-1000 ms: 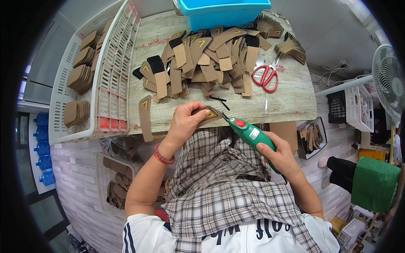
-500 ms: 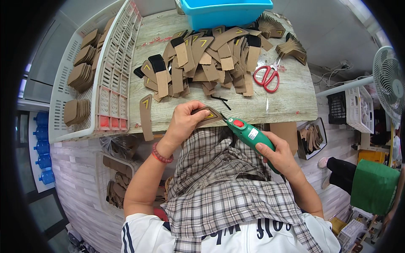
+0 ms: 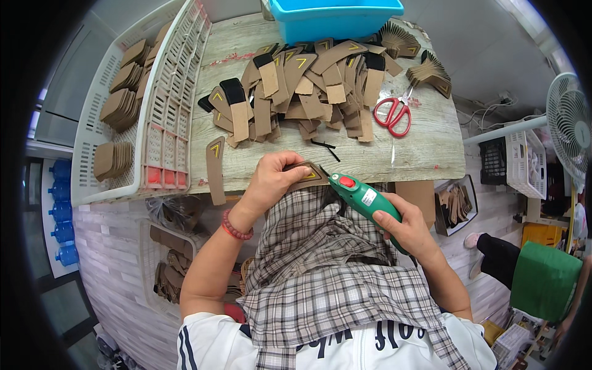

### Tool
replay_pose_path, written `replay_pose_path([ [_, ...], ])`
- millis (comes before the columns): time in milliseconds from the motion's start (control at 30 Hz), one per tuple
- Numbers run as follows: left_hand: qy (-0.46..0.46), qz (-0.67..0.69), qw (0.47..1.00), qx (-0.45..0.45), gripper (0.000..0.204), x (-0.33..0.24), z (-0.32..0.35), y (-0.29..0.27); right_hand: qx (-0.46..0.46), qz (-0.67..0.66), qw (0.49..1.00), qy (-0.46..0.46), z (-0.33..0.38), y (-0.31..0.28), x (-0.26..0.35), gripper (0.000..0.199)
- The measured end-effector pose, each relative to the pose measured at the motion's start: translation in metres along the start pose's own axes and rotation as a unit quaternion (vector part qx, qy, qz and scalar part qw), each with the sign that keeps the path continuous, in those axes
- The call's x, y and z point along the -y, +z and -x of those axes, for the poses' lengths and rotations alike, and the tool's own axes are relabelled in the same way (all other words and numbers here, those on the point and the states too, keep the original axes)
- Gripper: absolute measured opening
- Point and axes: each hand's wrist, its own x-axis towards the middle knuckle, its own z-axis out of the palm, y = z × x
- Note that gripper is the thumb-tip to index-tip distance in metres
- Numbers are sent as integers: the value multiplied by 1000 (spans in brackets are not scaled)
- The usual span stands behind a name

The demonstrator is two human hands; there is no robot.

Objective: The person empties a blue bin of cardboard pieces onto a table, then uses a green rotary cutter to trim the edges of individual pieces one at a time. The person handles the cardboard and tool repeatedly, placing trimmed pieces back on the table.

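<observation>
My left hand (image 3: 275,177) pinches a brown fabric tab (image 3: 312,175) with a yellow chevron on it, just over the table's front edge. In my right hand (image 3: 404,225) is a green handheld electric cutter (image 3: 364,198) with a red button, its tip against the tab's right end. Beyond my hands lies a heap of similar brown tabs (image 3: 302,71), some with black ends. One single tab (image 3: 214,169) rests apart at the left. Small black strips (image 3: 325,147) lie on the table near the cutter's tip. The tab's near part is hidden behind my fingers.
Red-handled scissors (image 3: 393,116) lie right of the heap. Fanned stacks of tabs (image 3: 430,75) stand at the back right. A blue bin (image 3: 336,21) is at the back, and a white crate (image 3: 145,117) with brown stacks at the left. A person in a green apron (image 3: 542,280) stands at right.
The tab in my left hand has turned slightly, its end staying at the cutter's tip. Both hands otherwise keep nearly the same place, and the whole view has shifted a little.
</observation>
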Motion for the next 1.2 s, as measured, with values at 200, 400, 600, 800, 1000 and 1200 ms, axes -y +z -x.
replay_pose_path([
  [200, -14, 2, 1000, 9, 12, 0, 4, 1, 7, 8, 1000, -2, -3, 3, 6, 44],
  [400, -40, 19, 999, 5, 12, 7, 10, -2, 18, 17, 1000, 6, -13, 13, 15, 44],
  [600, 1, -7, 992, -126, 9, 14, 27, -31, 10, -16, 1000, 10, -22, 23, 15, 42],
  [800, 59, -254, 833, -489, 22, 84, 17, -168, -19, -23, 1000, 4, -18, 15, 7, 39],
  [1000, 191, -481, 718, -466, 33, 13, -51, -129, -51, -23, 998, -3, -18, 13, 6, 38],
  [1200, -20, -524, 741, -419, 47, 6, -133, -128, -60, -26, 998, -4, -21, 13, 3, 37],
])
